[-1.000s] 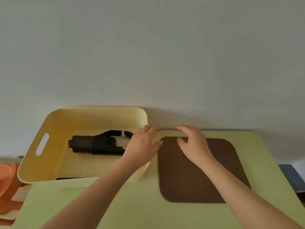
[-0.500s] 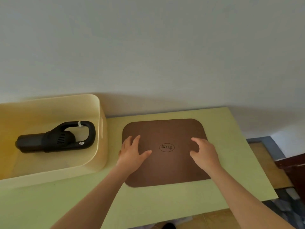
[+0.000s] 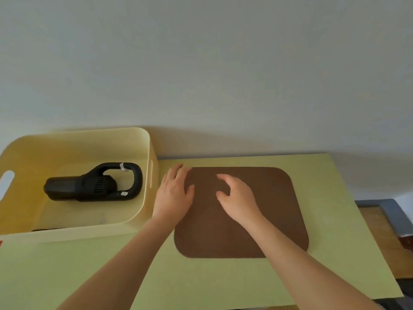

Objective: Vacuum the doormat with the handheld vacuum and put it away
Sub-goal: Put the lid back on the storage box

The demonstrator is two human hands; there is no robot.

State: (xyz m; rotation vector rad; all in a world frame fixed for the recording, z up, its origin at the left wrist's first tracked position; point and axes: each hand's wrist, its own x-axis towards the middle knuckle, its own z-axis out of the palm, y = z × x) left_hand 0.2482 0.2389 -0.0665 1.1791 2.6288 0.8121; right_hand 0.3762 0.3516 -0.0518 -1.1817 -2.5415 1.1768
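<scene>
Head view showed both hands, left hand and right hand, open and empty on the doormat; reaching left for the vacuum could drag it askew.

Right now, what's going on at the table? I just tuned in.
A person has both bare hands on the brown doormat, which lies flat on the green table. The left hand rests at its far-left corner, beside the bin; the right hand is near the middle, fingers curled. Neither holds anything. The black handheld vacuum lies untouched in the cream bin, so vacuuming has not started.
</scene>
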